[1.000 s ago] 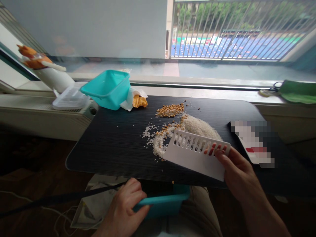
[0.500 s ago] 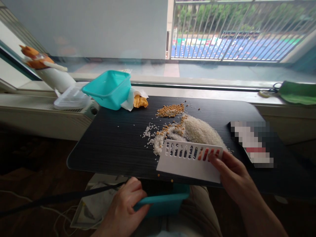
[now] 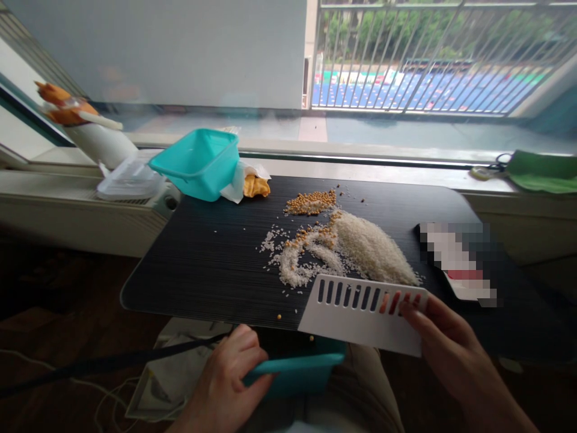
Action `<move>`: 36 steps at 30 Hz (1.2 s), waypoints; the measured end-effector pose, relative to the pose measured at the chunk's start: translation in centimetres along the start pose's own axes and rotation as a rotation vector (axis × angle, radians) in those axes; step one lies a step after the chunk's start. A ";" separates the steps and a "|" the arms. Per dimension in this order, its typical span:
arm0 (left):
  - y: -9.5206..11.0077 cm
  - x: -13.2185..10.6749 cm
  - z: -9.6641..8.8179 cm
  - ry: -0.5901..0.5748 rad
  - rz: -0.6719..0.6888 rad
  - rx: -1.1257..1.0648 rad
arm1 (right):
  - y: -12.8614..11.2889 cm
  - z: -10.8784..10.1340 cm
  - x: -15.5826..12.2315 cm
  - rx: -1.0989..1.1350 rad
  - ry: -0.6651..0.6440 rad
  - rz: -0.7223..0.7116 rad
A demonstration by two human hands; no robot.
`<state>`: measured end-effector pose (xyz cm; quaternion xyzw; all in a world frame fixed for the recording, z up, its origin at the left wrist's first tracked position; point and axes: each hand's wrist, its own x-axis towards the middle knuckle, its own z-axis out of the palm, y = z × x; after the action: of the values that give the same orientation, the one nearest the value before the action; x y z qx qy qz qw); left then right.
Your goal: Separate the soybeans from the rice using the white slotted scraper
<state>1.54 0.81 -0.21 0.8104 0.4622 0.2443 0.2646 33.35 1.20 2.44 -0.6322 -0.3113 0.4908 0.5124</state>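
My right hand [image 3: 446, 343] grips the right end of a white slotted scraper [image 3: 358, 319], tilted over the table's front edge. Below that edge, my left hand [image 3: 241, 373] is closed on the rim of a teal plastic tub [image 3: 300, 373], whose inside is mostly in shadow. Behind the scraper lies a large heap of white rice [image 3: 372, 243]. Soybeans [image 3: 318, 201] form a smaller pile farther back, with some rice among them. Between the piles and to the left, rice and beans are mixed in a loose ring. A single soybean sits near the front edge, another just above the tub.
On the black table [image 3: 202, 258], a second teal tub [image 3: 198, 165] stands tilted at the back left beside a crumpled orange-and-white packet [image 3: 256, 185]. A blurred-out flat object [image 3: 460, 264] lies at right. The window sill holds a clear lid [image 3: 130, 178] and green cloth [image 3: 543, 171].
My right hand has brought the scraper right and toward me, off the rice ring. One soybean has shifted slightly left at the front edge. My left hand and the tub stay put.
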 end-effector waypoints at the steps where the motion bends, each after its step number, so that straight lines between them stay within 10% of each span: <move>1: -0.1 -0.1 0.1 0.001 -0.005 -0.001 | -0.2 0.5 -0.1 0.022 -0.008 -0.002; 10: -0.5 -0.2 0.3 0.023 0.014 0.018 | -1.4 4.7 -0.1 0.035 -0.111 -0.030; 24: -0.3 0.0 0.2 0.016 0.061 0.054 | -0.9 3.1 4.9 0.102 0.186 -0.237; 36: -0.4 -0.1 0.1 0.002 0.048 0.056 | -0.6 3.9 5.9 0.059 0.048 -0.207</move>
<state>1.30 0.87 -0.59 0.8281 0.4495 0.2384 0.2352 31.69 8.00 1.25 -0.5928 -0.3480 0.4291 0.5860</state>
